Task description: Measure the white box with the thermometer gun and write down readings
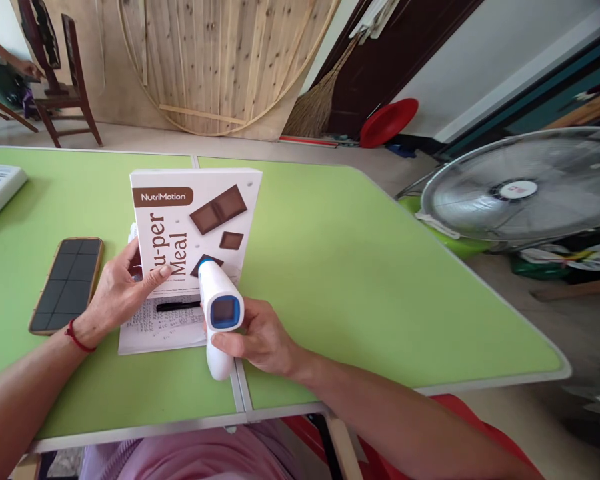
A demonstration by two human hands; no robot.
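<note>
From my remote seat I see the left hand (125, 280) closed on the lower left edge of the white NutriMotion box (197, 223), thumb flat on the printed front, fingers tucked mostly behind. I take that pinch to be what props the box up, leaning slightly, its broad face turned my way; whether its bottom edge rests on the paper (160, 339) I cannot tell. The right hand (265, 337) is wrapped round the handle of a white infrared thermometer (219, 287), its screen facing me, probably for easy reading, and its nose toward the box's lower front; I cannot make out whether the two touch. Both are over the near part of the table (355, 280), by its seam. A pen (175, 307) lies across the handwritten paper, perhaps for being handy, and the phone (69, 285) lies flat just left of the left hand.

The box looks like smooth, crisp-edged card with brown chocolate squares printed on it. The thermometer is rounded, glossy plastic, blue around its screen. The phone shows dark glass in a tan-edged case, and the table has a plain green top with a pale metallic rim
</note>
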